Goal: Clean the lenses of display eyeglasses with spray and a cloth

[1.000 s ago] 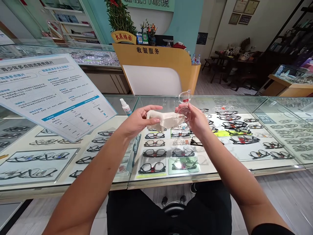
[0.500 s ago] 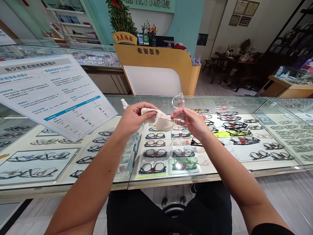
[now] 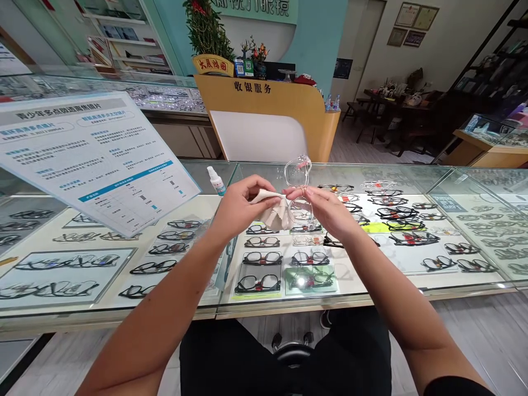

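Between the fingers of my left hand (image 3: 243, 203) is a pale cleaning cloth (image 3: 277, 214), its folds hanging down. My right hand (image 3: 324, 208) pinches a pair of clear-framed glasses (image 3: 297, 171) near the middle. One lens stands above the fingers and the other hangs below them, so the glasses are held upright on end. The cloth is close beside the glasses; I cannot tell whether they touch. Behind my left hand a small white spray bottle (image 3: 216, 181) with a blue label stands on the glass counter (image 3: 247, 171).
Several eyeglass frames (image 3: 259, 282) lie inside the glass counter under my hands. A large printed sheet (image 3: 103, 159) rests on the counter at the left. A yellow cashier desk (image 3: 264, 102) stands beyond, with a plant (image 3: 206, 33) on top.
My left hand has shifted right and the cloth has bunched closer to the glasses. The glasses have turned slightly in my right hand. More of the spray bottle shows.
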Demonstrator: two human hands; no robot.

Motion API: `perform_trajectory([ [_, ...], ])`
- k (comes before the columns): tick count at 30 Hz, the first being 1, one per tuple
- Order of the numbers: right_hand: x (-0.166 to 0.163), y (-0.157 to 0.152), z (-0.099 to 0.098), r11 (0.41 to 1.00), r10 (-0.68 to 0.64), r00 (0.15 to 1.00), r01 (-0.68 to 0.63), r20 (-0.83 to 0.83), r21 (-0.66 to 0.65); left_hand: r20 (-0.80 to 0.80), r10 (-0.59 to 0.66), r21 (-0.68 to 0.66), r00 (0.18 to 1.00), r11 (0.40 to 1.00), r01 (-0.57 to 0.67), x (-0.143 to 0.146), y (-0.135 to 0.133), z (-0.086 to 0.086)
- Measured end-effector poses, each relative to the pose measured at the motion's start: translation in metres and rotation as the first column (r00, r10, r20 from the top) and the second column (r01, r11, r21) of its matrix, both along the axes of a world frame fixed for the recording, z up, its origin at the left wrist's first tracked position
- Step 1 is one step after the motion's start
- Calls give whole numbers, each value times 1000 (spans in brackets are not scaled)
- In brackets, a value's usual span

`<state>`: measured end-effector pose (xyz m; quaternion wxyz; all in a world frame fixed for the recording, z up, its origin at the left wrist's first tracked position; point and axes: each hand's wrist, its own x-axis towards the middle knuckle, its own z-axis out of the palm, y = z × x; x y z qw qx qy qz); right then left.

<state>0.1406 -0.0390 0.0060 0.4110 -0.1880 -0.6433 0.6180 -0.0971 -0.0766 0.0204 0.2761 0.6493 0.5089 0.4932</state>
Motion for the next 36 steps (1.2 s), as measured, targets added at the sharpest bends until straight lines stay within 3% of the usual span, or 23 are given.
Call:
perform_trajectory([
  [11,-4,2,-8,999,-21,997,18,78,46,37,-59,-43,998,997,60,4,1,-1],
  [16,0,4,-9,997,-67,994,63,89,45,202,-83,-77,976,992,101,-3,7,1],
  [21,3,5,-9,995,-90,992,86,83,53,504,-57,-177,862,970,168,-6,15,0],
  [24,2,5,-9,995,-89,994,86,66,48,607,-43,-227,794,948,224,-5,17,-1],
  [33,2,7,-8,996,-86,995,85,55,15,756,25,-220,654,951,217,-2,25,-9],
  [36,3,8,-9,997,-82,995,83,57,-2,722,-18,-173,692,963,206,-5,27,-11],
])
